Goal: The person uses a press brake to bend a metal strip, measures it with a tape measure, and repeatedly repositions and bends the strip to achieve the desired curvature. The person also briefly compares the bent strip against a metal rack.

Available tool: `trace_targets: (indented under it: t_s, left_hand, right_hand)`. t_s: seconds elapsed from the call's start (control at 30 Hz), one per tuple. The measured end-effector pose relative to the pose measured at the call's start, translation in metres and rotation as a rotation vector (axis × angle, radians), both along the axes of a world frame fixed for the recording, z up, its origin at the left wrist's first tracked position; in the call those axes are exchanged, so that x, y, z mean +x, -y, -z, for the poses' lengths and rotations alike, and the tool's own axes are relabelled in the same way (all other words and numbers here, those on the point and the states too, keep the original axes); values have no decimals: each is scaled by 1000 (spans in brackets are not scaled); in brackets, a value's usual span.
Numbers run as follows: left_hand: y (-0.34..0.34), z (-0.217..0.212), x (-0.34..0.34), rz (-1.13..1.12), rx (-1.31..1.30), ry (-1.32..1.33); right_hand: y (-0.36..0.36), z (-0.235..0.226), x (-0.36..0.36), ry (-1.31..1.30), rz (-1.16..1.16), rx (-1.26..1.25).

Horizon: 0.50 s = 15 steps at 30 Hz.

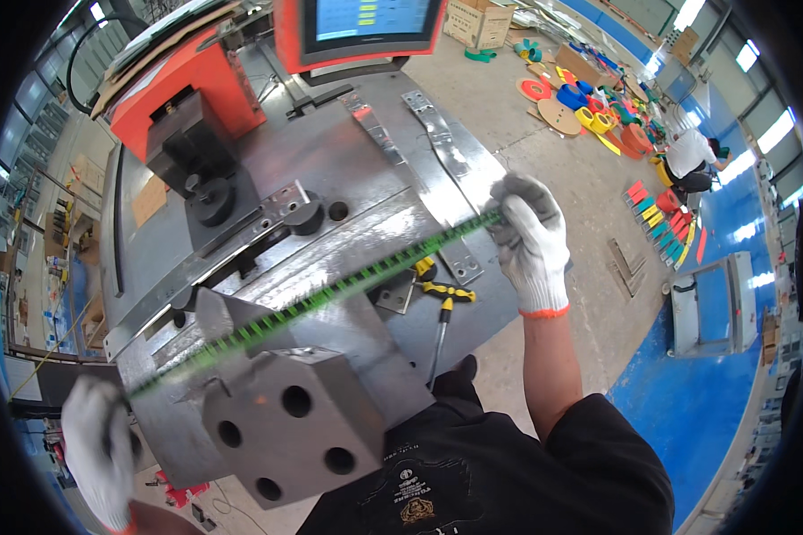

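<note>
A long green measuring tape with dark cross marks stretches slantwise over the steel machine table. Its upper right end is pinched in my right hand, in a white knit glove with an orange cuff. At the lower left, my left hand, gloved alike and smeared by motion, closes on the other end. Under the tape sits a grey steel block with several round holes. Flat silver metal bars with drilled ends lie beyond my right hand.
Yellow-and-black handled tools and a screwdriver lie on the table near me. A red machine head and a screen stand at the back. Coloured rolls cover floor at the far right, where a person crouches.
</note>
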State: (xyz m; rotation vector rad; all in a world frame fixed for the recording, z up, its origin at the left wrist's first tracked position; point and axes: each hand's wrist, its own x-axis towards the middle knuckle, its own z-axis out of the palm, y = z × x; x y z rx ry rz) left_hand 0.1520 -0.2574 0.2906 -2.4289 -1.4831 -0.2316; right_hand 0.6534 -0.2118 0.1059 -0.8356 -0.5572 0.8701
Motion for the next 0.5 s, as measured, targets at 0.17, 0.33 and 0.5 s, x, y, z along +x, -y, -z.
trace_targets:
  t_s: [0.17, 0.33, 0.5]
  left_hand:
    - [84, -2, 122, 89, -430, -159]
    - [144, 102, 303, -87, -634, 323]
    - [135, 231, 436, -154, -1104, 735]
  right_hand:
    - [54, 36, 105, -112, 46, 51]
    - [83, 62, 230, 74, -30, -222]
    - [97, 74, 320, 269, -45, -400]
